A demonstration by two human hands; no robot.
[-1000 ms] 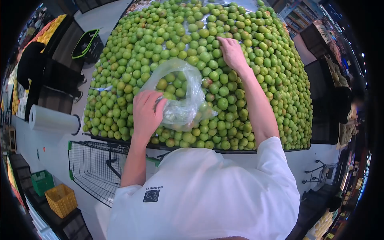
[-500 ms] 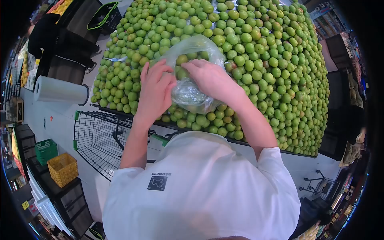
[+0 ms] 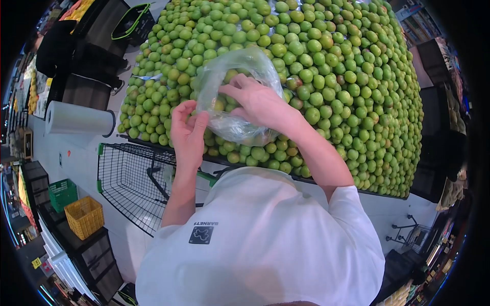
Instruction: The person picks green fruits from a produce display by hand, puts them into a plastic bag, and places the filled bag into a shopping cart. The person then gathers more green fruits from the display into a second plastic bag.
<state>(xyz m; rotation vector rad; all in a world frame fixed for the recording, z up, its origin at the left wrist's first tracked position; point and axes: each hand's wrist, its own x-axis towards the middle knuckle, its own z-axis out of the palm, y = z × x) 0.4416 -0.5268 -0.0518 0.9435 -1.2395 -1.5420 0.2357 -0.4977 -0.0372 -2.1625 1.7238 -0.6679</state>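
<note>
A clear plastic bag (image 3: 212,94) with its mouth open rests on a heap of round green fruit (image 3: 332,97), some tinged reddish-brown, like large jujubes or plums. Several of the same fruit show inside it. My right hand (image 3: 260,102) reaches over the bag's near right rim into the mouth, fingers spread apart above the fruit in it. I see no fruit gripped in that hand, though its palm side is hidden. At the bag's left edge is my left hand (image 3: 188,130), fingers bent and thumb apart from them, beside the plastic with nothing visible in it.
Left of me stands a black wire shopping cart (image 3: 132,178), against the display's edge. A roll of plastic bags (image 3: 79,119) is beyond it. Green (image 3: 63,194) and yellow baskets (image 3: 84,217) sit at lower left. A person in black (image 3: 76,53) is at upper left.
My left hand has moved down and slightly left, off the bag's upper left side. My right hand has shifted a little, its fingers spreading wider in the mouth, which now shows more open.
</note>
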